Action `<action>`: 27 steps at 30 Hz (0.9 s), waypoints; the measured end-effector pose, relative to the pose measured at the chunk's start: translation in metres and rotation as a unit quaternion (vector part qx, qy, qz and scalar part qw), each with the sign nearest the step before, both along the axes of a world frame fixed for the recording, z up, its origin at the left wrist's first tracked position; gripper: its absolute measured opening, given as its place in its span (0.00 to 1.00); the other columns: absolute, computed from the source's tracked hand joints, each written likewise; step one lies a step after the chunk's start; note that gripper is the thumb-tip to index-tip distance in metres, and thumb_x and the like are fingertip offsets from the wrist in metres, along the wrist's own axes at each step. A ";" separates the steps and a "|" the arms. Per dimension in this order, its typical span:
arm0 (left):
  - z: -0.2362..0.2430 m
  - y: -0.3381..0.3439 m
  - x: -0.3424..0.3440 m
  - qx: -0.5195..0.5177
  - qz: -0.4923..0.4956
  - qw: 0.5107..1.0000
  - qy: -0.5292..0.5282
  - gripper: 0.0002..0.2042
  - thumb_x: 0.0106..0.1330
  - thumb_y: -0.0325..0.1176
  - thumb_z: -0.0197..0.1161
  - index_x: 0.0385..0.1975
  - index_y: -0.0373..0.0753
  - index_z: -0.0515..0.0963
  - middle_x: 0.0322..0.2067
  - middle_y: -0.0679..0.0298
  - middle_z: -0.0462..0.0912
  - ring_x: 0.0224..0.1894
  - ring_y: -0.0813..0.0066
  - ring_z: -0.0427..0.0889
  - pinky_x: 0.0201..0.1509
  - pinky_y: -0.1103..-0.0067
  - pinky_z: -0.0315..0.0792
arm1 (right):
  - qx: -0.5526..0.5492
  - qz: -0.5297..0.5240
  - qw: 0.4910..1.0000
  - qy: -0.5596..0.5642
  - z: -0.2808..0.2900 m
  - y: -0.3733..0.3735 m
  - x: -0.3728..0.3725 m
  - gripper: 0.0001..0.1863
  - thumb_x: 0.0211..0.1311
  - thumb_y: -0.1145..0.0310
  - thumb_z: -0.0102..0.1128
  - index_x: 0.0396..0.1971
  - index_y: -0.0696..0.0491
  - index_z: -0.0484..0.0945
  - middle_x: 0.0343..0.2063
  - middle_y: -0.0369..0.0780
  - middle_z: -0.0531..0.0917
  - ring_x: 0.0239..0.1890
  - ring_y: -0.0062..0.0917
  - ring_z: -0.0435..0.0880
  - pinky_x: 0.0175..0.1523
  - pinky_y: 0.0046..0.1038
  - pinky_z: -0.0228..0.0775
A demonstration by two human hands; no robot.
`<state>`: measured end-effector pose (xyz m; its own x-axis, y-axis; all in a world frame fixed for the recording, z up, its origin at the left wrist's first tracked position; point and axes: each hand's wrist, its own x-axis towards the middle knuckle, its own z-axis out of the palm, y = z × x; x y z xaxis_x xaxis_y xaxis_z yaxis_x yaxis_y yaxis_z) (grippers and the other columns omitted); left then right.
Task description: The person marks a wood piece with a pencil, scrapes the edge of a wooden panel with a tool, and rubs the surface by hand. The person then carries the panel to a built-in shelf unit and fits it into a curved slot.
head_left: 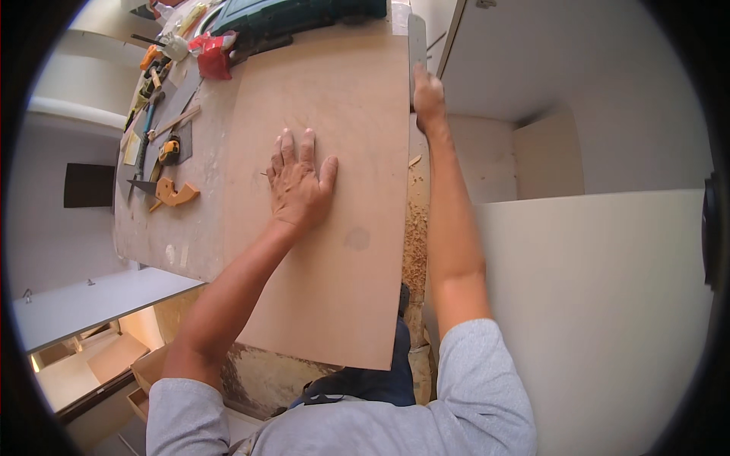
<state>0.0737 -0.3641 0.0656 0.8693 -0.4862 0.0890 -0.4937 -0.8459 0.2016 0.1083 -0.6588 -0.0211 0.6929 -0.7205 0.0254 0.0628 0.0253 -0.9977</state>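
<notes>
A large, thin brown wooden board point(334, 296) lies flat on the worktable, its near end reaching past the table toward my body. My left hand point(299, 186) rests palm down on the middle of the board, fingers spread. Stretched far forward along the board's right edge, my right hand point(430, 99) is closed round a hand plane point(417, 42), whose long grey metal body lies along that edge. The hand is slightly blurred, and part of its grip is hidden.
Left on the worktable point(209, 220) are an orange-handled saw point(176, 193), a yellow tape measure point(169, 150) and a blue-handled tool point(147, 129). A red packet point(213, 55) and a green case point(296, 15) are at the back. Wood shavings point(416, 235) lie below right, beside a white panel point(593, 304).
</notes>
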 end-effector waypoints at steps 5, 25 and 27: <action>0.007 0.006 0.003 0.006 0.000 1.000 0.004 0.34 0.74 0.54 0.53 0.75 0.42 0.61 0.75 0.42 0.53 0.78 0.44 0.51 0.78 0.55 0.47 | 0.037 0.005 0.999 -0.021 0.011 0.018 0.003 0.32 0.76 0.47 0.50 0.39 0.69 0.80 0.29 0.46 0.83 0.35 0.32 0.81 0.45 0.34 0.73; 0.003 0.002 0.004 -0.024 0.000 1.000 -0.021 0.35 0.73 0.59 0.50 0.73 0.41 0.65 0.75 0.42 0.57 0.77 0.45 0.54 0.78 0.56 0.50 | 0.076 -0.018 0.996 0.053 0.033 0.274 -0.373 0.23 0.80 0.54 0.51 0.45 0.64 0.77 0.33 0.40 0.81 0.36 0.26 0.77 0.46 0.33 0.72; 0.000 0.006 0.006 -0.008 0.002 1.000 -0.023 0.35 0.73 0.58 0.50 0.74 0.42 0.64 0.75 0.42 0.57 0.78 0.45 0.53 0.78 0.56 0.50 | 0.115 -0.003 0.992 0.055 0.031 0.253 -0.345 0.23 0.80 0.54 0.51 0.45 0.64 0.77 0.31 0.41 0.80 0.36 0.27 0.77 0.46 0.33 0.71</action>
<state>0.0799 -0.3577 0.0651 0.8658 -0.4811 0.1375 -0.4998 -0.8446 0.1920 -0.2369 -0.4059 0.0099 0.6785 -0.7023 -0.2153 -0.0456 0.2523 -0.9666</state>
